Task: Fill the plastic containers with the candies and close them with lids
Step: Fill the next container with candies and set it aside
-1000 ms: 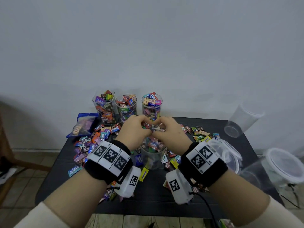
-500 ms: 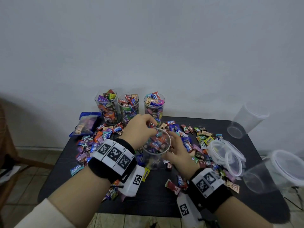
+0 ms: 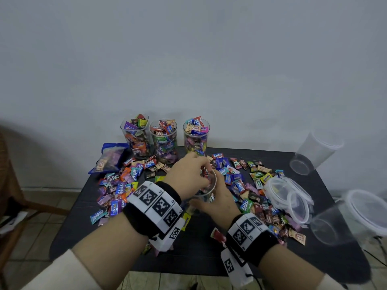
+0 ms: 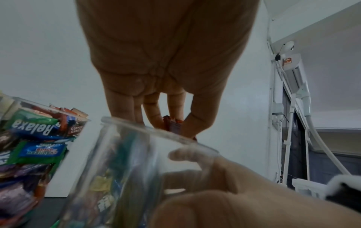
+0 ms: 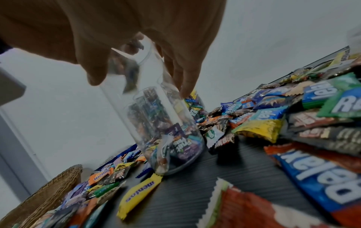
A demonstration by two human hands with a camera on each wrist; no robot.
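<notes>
A clear plastic container (image 3: 212, 184), partly filled with wrapped candies, stands mid-table. My right hand (image 3: 217, 198) grips its side from the right; in the right wrist view the thumb and fingers (image 5: 185, 80) wrap the upper wall of the container (image 5: 168, 123). My left hand (image 3: 201, 172) hovers over the mouth. Its fingertips pinch a few candies (image 4: 173, 125) just above the rim of the container (image 4: 156, 134). Loose candies (image 3: 125, 185) cover the black table (image 3: 199, 252) on both sides.
Three full, lidless containers (image 3: 165, 141) line the back edge beside a blue candy bag (image 3: 113, 155). Clear lids (image 3: 289, 195) are stacked at the right. Empty containers (image 3: 314, 153) lie near the right edge. A wicker chair (image 3: 8, 174) stands at the left.
Both hands were together over the container's mouth with candies. My right hand has dropped to the container's side and taken hold of it; my left stays over the mouth with candies.
</notes>
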